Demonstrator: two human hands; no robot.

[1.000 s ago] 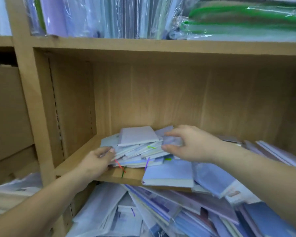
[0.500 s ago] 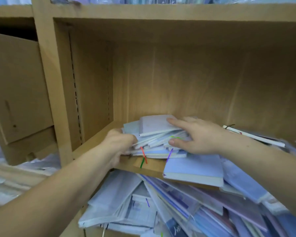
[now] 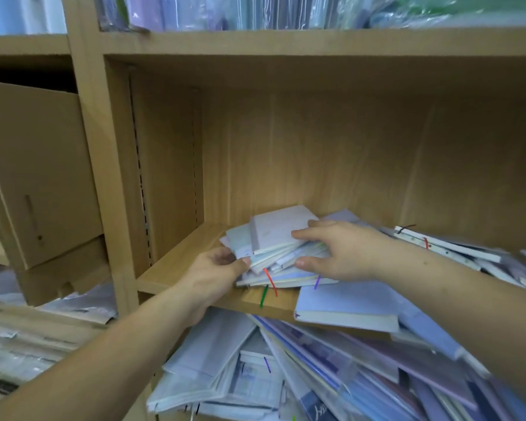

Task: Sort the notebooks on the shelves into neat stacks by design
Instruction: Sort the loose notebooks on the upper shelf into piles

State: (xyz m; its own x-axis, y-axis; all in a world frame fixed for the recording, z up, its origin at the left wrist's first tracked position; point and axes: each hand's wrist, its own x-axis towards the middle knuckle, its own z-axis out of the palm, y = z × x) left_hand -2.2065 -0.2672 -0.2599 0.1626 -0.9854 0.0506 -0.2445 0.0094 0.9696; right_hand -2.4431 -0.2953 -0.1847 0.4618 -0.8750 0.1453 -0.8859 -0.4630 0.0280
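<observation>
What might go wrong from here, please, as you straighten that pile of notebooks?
1. The fanned notebook pile, held only at its ends by the left hand and right hand, may slide apart.
2. The blue notebook overhanging the shelf edge could be nudged off onto the heap below.

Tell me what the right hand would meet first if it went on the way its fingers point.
The right hand points left, pinching the stack, so the stack comes first; beyond it, likely the left hand gripping the far edge, though depth is unclear.
</observation>
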